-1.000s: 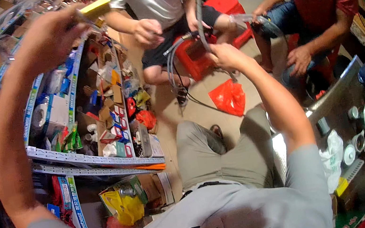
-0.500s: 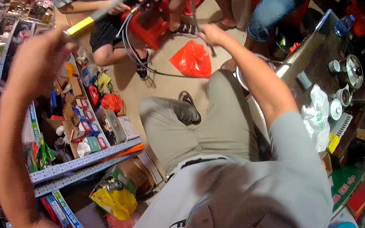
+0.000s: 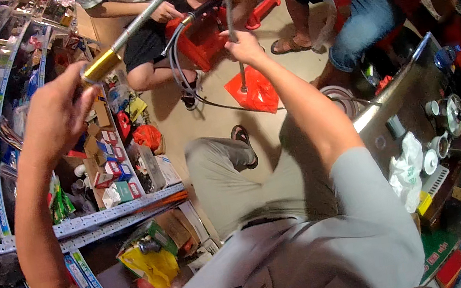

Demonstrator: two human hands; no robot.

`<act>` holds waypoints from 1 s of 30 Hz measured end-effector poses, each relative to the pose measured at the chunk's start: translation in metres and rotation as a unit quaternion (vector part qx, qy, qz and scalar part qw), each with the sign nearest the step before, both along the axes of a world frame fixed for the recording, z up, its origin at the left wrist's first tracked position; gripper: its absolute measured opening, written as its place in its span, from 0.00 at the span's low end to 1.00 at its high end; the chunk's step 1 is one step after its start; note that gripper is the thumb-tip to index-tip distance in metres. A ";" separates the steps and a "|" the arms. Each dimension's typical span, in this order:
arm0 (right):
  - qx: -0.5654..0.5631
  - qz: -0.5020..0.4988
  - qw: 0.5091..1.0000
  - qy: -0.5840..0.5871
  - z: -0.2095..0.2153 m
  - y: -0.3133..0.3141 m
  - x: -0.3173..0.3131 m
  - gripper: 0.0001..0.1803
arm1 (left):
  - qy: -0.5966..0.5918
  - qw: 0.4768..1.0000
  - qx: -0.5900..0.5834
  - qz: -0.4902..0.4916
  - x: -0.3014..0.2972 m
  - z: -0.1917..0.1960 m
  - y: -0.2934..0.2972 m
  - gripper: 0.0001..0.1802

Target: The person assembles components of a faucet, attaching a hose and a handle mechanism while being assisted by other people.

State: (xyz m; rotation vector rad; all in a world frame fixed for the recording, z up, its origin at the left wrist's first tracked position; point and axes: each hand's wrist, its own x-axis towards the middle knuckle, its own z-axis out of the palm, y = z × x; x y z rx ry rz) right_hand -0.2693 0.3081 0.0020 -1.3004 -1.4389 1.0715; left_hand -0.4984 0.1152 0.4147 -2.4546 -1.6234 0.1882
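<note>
My left hand (image 3: 59, 108) is raised at the upper left and grips the gold-coloured metal end (image 3: 100, 65) of a flexible silver hose (image 3: 152, 11). The hose arcs up out of the top of the picture and comes back down to my right hand (image 3: 244, 45), which pinches its other stretch (image 3: 231, 20); that stretch hangs straight down to a red plastic bag (image 3: 258, 92) on the floor. I sit with my legs in grey trousers (image 3: 247, 171) stretched forward.
Metal shelves (image 3: 115, 213) packed with small boxed goods run along my left. Two seated people face me: one holds a black-handled hose over a red stool (image 3: 198, 37), the other a clear tube (image 3: 319, 0). A table (image 3: 415, 90) with cups and a teapot stands at right.
The view has tilted down and the seated people have slid toward the top. My left hand has come lower and nearer with the gold end; my right hand stays on the hose.
</note>
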 end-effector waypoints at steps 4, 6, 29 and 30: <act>0.024 0.013 0.991 -0.128 -0.001 0.073 -0.065 0.34 | 0.012 1.000 -0.019 -0.010 -0.019 -0.017 0.031 0.19; 0.002 0.044 0.988 -0.148 -0.004 0.109 -0.095 0.37 | 0.008 0.999 -0.033 0.011 -0.033 -0.028 0.055 0.19; -0.055 0.091 0.982 -0.157 -0.051 0.111 -0.074 0.23 | -0.008 0.999 -0.003 -0.039 -0.047 -0.043 0.085 0.19; -0.079 0.136 0.976 -0.153 -0.053 0.100 -0.060 0.22 | -0.005 0.999 -0.009 -0.034 -0.042 -0.042 0.080 0.19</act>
